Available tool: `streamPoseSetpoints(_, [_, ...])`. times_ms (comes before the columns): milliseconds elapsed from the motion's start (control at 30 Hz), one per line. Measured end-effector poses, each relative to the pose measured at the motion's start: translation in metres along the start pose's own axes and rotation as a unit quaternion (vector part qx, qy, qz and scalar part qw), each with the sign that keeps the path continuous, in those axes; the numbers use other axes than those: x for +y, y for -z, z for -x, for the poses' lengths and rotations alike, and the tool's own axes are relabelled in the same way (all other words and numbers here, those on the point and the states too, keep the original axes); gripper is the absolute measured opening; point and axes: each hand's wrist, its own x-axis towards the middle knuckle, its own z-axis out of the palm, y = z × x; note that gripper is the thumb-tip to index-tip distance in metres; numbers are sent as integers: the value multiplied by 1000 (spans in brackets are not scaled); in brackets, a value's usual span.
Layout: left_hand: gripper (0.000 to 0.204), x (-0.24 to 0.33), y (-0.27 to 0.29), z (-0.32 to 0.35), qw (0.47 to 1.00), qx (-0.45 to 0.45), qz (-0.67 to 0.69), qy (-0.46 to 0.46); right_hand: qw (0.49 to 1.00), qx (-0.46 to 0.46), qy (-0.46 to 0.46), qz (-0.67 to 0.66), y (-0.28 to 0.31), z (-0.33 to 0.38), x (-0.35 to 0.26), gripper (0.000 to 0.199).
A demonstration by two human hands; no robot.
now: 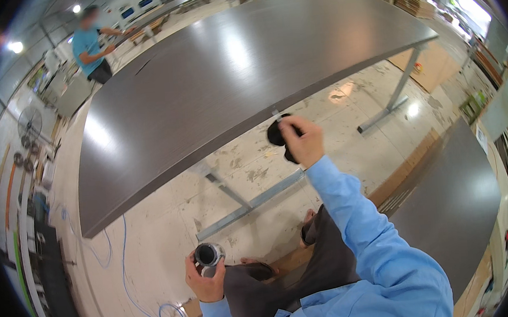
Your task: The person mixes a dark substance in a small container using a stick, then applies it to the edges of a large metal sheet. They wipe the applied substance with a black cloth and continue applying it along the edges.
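My left hand [207, 282] is closed round a small round pot [209, 254] with a dark inside and a smeared pale rim, held above my lap. My right hand [303, 140] is closed on a soft-looking black thing [275, 134], perhaps a cloth, at the near edge of a long dark grey-brown tabletop [202, 85]. A small pale tip [275, 114] shows between my fingers and that edge; what it belongs to is hidden. A thin dark mark [143, 66] lies on the tabletop's far left part.
Metal legs [251, 203] stand under the tabletop. A second dark panel [445, 204] lies low at my right. Blue hose [124, 267] trails over the floor at left. Another person [88, 49] stands beyond the table's far left side. A fan [30, 121] stands at left.
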Motion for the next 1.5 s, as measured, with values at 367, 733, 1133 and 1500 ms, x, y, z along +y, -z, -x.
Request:
streamPoseSetpoints(367, [56,13,-15,-9,1000,-5,9,-21,967,187,-93,142,107,-68,85,17])
streamPoseSetpoints(733, [58,13,5,-1,999,42,-34,-11,989,-83,-42,-118,-100,48,-70,11])
streamPoseSetpoints(1133, [56,-40,53,2,997,70,-32,5,990,-103,-38,-88,-100,59,-58,16])
streamPoseSetpoints(1500, [57,-60,82,3,994,96,-45,13,980,-144,-64,-126,-159,76,-121,11])
